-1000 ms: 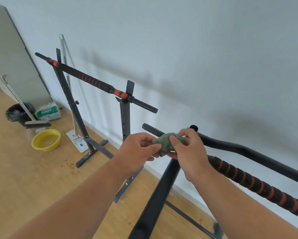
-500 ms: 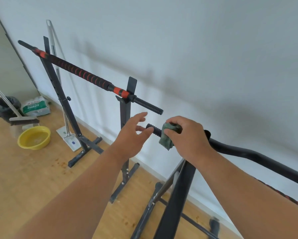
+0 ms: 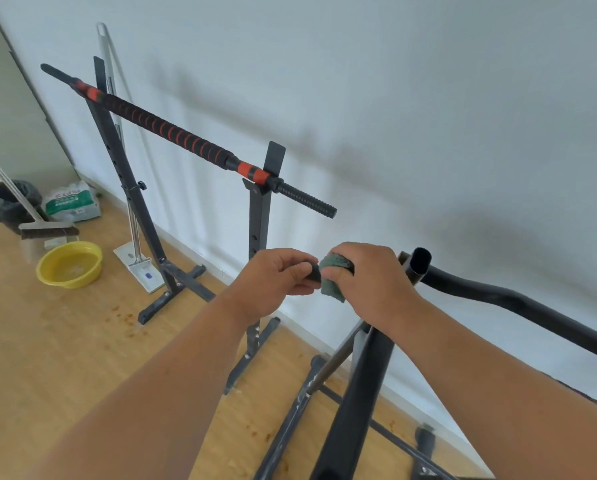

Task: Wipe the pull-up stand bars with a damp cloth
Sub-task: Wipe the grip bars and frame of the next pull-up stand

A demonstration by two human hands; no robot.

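My right hand (image 3: 366, 282) holds a green cloth (image 3: 333, 275) wrapped round the near stand's bar end (image 3: 313, 273), a black ribbed tip. My left hand (image 3: 276, 282) grips that tip just left of the cloth. Most of the near bar is hidden under my right hand and arm. A curved black tube (image 3: 498, 299) runs right from an open pipe end behind my right hand. The near stand's upright (image 3: 359, 393) drops below my right wrist. Farther left stands a second rack with a black bar with red stripes (image 3: 172, 133) across its two uprights.
A yellow basin (image 3: 69, 265) sits on the wooden floor at left, with a broom (image 3: 44, 230), a black bin bag (image 3: 3, 202) and a green-white sack (image 3: 72, 202) behind it. A flat mop (image 3: 134, 251) leans on the white wall. Stand feet spread over the floor below.
My left hand went from open fingers beside the bar tip to curled round it. My right hand stayed on the cloth over the bar. The view shifted slightly.
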